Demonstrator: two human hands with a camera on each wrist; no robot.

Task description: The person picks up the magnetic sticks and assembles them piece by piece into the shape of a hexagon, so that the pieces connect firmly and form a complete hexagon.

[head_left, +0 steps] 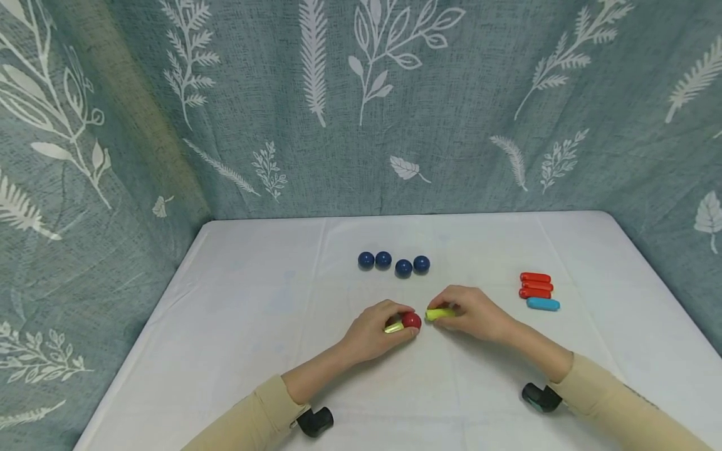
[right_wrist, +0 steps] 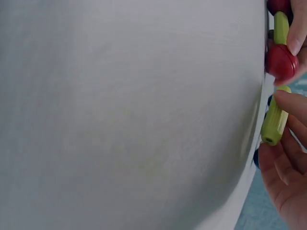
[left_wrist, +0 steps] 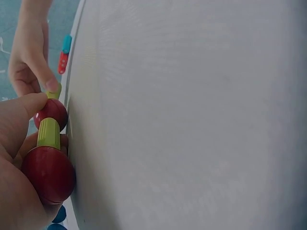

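Note:
My left hand [head_left: 369,333] grips a joined piece: a yellow-green ribbed stick [left_wrist: 49,132] with a red ball at each end. The near red ball [left_wrist: 49,175] lies by the palm; thumb and fingertips are around the far red ball [head_left: 412,321]. Opposite it, my right hand [head_left: 476,315] pinches a second yellow-green stick [head_left: 440,314] between thumb and fingers. A hole shows in this stick's near end in the right wrist view. Its other end points at the far red ball, with a narrow gap between them in the head view. Both hands are low over the white table.
Several dark blue balls [head_left: 403,269] lie in a row beyond the hands. To the right are three red sticks [head_left: 535,293] and one light blue stick [head_left: 543,304], side by side. A leaf-patterned green curtain [head_left: 338,169] encloses the white table [head_left: 254,269] at back and sides.

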